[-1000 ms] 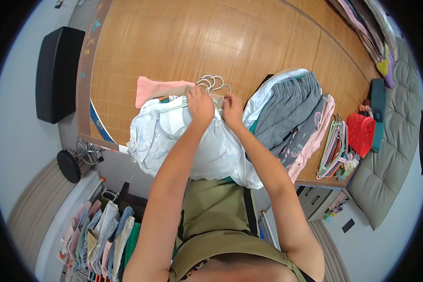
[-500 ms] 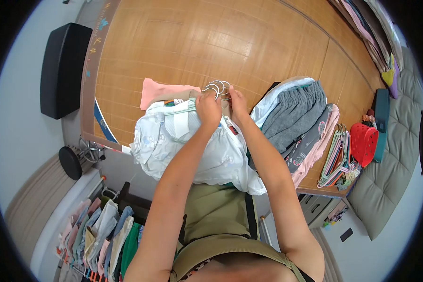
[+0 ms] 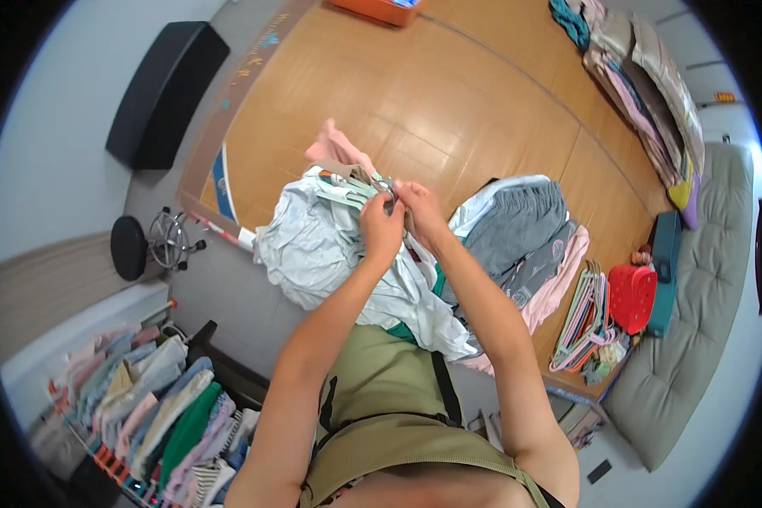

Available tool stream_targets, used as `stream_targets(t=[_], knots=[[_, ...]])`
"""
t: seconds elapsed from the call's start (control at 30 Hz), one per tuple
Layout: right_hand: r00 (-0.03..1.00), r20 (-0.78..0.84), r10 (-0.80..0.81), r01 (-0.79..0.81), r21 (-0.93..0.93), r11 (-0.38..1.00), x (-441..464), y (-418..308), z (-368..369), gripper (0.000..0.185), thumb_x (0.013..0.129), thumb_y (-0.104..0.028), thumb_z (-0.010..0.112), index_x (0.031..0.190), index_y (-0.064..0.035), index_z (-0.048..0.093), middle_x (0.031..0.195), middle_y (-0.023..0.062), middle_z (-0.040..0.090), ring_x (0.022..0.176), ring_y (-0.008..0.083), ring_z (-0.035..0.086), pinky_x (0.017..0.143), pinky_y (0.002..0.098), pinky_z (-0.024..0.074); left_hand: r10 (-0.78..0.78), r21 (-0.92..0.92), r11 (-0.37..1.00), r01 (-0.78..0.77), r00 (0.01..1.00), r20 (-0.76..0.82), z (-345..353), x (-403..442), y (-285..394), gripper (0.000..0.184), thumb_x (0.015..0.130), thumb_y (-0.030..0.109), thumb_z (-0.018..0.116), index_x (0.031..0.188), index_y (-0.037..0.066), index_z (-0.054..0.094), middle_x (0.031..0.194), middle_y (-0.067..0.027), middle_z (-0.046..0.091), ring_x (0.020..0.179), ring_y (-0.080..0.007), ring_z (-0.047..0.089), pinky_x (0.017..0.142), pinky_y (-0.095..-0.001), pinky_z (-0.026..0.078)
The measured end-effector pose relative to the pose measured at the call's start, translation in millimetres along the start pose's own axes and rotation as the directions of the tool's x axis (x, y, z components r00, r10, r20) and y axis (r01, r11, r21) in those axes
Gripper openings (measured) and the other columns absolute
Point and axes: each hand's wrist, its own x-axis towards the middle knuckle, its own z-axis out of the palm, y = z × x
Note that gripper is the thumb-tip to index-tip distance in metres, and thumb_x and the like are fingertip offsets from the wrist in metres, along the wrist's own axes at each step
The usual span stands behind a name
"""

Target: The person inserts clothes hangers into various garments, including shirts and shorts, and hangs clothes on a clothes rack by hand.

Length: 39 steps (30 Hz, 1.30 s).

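Note:
My left hand (image 3: 383, 223) is closed around the tops of several clothes hangers (image 3: 347, 198), pale green ones among them. My right hand (image 3: 422, 208) is closed at the same bunched hooks, its fingertips touching the left ones. Hanging from the hangers is a bundle of clothes: a large white garment (image 3: 309, 245) drapes toward my body, with a beige piece (image 3: 344, 169) and a pink garment (image 3: 340, 146) at the far side. Most hooks are covered by my fingers.
Right of the bundle lie grey pants (image 3: 521, 222) and a pink garment (image 3: 560, 275). Farther right are loose hangers (image 3: 581, 320), a red bag (image 3: 632, 298) and a teal case (image 3: 665, 269). A clothes rack (image 3: 157, 406) stands lower left, a stool (image 3: 129, 247) above it.
My view has turned, so the table scene sits differently. The hanger hooks, fanned out in plain sight before, are now bunched and mostly hidden by my hands; the pink garment's far end has lifted.

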Motion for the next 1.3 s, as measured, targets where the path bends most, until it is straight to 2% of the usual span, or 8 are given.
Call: stream_targets(t=[0.33,0.47,0.57,0.77,0.87,0.97,1.07,1.3], knots=[[0.829,0.490,-0.270,0.518,-0.492,0.700,-140,-3,106,0.017,0.087,-0.015,0.065,0.081,-0.0001,0.061,0.079,0.0044,0.059,0.075,0.0134,0.054,0.067,0.0264,0.0419,-0.101,-0.457,0.886,-0.083,0.926,-0.364,-125,-133,43,0.004,0.088,-0.002,0.058,0.091,-0.003,0.060,0.082,-0.0022,0.063,0.071,-0.0063,0.055,0.063,-0.0215,0.043],[0.582,0.705,-0.406,0.775,-0.329,0.540,-205,15,145,0.017,0.088,-0.015,0.061,0.085,0.0017,0.060,0.087,0.0083,0.059,0.086,0.0213,0.055,0.077,0.0334,0.0427,-0.155,-0.591,0.799,-0.108,0.913,-0.376,-185,-207,70,0.006,0.093,0.005,0.057,0.094,0.000,0.059,0.083,-0.0007,0.063,0.070,-0.0027,0.054,0.063,-0.0175,0.041],[0.455,0.802,-0.387,0.855,-0.270,0.443,-281,20,179,0.018,0.094,-0.014,0.056,0.087,0.0022,0.059,0.082,0.0031,0.053,0.073,0.0101,0.050,0.067,0.0249,0.0419,-0.100,-0.530,0.820,-0.217,0.858,-0.505,-220,-257,73,0.005,0.093,0.004,0.055,0.093,0.001,0.059,0.084,-0.0004,0.063,0.072,-0.0029,0.055,0.063,-0.0176,0.042],[0.281,0.905,-0.319,0.930,-0.174,0.324,-374,50,225,0.018,0.091,-0.017,0.055,0.088,-0.0008,0.062,0.081,0.0128,0.061,0.087,0.0285,0.055,0.079,0.0365,0.0431,-0.143,-0.571,0.760,-0.310,0.777,-0.613,-287,-362,104,0.006,0.089,0.001,0.059,0.094,-0.002,0.061,0.082,-0.0015,0.065,0.071,-0.0041,0.056,0.062,-0.0186,0.043],[0.289,0.950,-0.115,0.890,-0.223,0.398,-414,63,236,0.018,0.091,-0.017,0.055,0.093,-0.0001,0.062,0.086,0.0129,0.061,0.087,0.0275,0.055,0.080,0.0358,0.0438,-0.161,-0.596,0.713,-0.370,0.741,-0.652,-309,-407,108,0.008,0.089,0.001,0.060,0.096,-0.002,0.062,0.085,-0.0027,0.066,0.074,-0.0046,0.058,0.064,-0.0189,0.045],[0.213,0.947,-0.239,0.811,-0.035,0.585,-456,95,228,0.022,0.091,-0.017,0.056,0.104,0.0008,0.059,0.095,0.0142,0.059,0.089,0.0278,0.055,0.083,0.0360,0.0445,-0.192,-0.609,0.662,-0.438,0.686,-0.702,-321,-450,118,0.009,0.088,0.001,0.061,0.097,-0.002,0.062,0.087,-0.0035,0.067,0.076,-0.0059,0.060,0.067,-0.0200,0.047],[0.298,0.912,-0.281,0.893,-0.163,0.419,-499,118,199,0.031,0.089,-0.016,0.058,0.114,0.0019,0.054,0.105,0.0162,0.057,0.096,0.0279,0.055,0.085,0.0361,0.0451,-0.211,-0.622,0.630,-0.465,0.668,-0.713,-325,-491,117,0.011,0.088,0.001,0.061,0.098,-0.003,0.061,0.090,-0.0070,0.068,0.079,-0.0098,0.063,0.073,-0.0220,0.049],[0.180,0.970,0.162,0.983,-0.175,-0.047,-586,133,125,0.105,0.061,-0.029,0.080,0.145,-0.0040,0.022,0.132,0.0209,0.040,0.119,0.0409,0.046,0.099,0.0482,0.0409,-0.310,-0.651,0.599,-0.466,0.615,-0.725,-297,-577,123,0.011,0.088,0.003,0.060,0.097,-0.004,0.059,0.094,-0.0126,0.069,0.085,-0.0137,0.064,0.078,-0.0248,0.050]])
